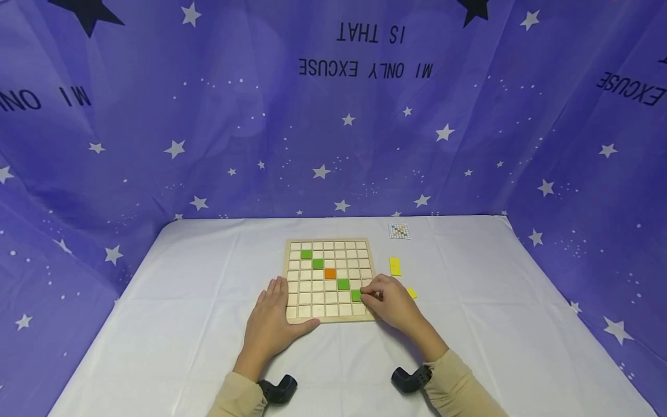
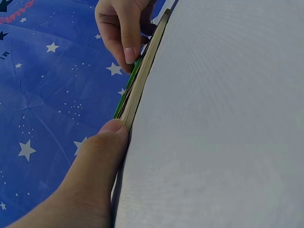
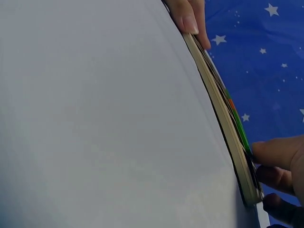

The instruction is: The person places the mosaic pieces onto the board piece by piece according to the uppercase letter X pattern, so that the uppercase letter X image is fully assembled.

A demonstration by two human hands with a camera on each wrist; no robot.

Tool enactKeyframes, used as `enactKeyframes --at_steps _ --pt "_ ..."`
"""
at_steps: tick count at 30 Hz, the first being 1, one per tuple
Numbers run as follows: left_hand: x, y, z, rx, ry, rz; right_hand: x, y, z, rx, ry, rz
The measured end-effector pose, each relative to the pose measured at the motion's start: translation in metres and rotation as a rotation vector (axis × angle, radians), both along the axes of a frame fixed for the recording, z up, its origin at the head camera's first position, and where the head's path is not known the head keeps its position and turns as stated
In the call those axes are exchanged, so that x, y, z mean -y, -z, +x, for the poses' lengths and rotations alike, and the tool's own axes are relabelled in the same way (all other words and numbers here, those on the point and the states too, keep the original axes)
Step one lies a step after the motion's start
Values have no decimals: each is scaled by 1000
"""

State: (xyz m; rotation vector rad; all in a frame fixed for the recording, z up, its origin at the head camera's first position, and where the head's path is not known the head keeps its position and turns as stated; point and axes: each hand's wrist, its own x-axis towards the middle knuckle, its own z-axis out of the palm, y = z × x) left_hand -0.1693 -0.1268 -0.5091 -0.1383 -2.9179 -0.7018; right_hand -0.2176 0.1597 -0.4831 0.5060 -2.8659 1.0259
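A wooden grid board [image 1: 327,319] lies flat on the white cloth. A diagonal of square tiles runs across it: two green, one orange tile [image 1: 330,273], then two more green. My left hand [image 1: 271,321] rests against the board's near left corner, fingers straight along the left side and thumb on the front edge. With bent fingers, my right hand [image 1: 393,301] pinches the lowest green tile [image 1: 356,296] at its right side, at a cell near the board's right edge. Seen edge-on in the right wrist view, the green tile [image 3: 241,128] meets a fingertip.
Two yellow tiles [image 1: 395,266] lie side by side right of the board. Another yellow tile [image 1: 411,293] is partly hidden behind the right hand. A small card with a coloured dot pattern [image 1: 399,231] lies farther back. A purple star-printed curtain [image 1: 323,127] surrounds the table's far sides.
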Motion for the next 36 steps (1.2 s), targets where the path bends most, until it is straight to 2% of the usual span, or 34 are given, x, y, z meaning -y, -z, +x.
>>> enactKeyframes --at_steps 3,7,13,19,31,36 --pt "0 1 0 -2 0 -5 -7 -3 -5 3 6 -21" --pt "0 1 0 -7 1 -6 -19 -7 -19 -22 75 -7" --pt "1 2 0 -10 -1 -9 -40 -6 -49 -17 217 118" --pt "1 2 0 -11 0 -7 -51 -3 -64 31 252 216" --pt "2 0 -1 -12 1 -6 -50 -2 -68 75 268 76" --pt "1 2 -1 -10 1 -8 -41 -5 -69 64 271 5"
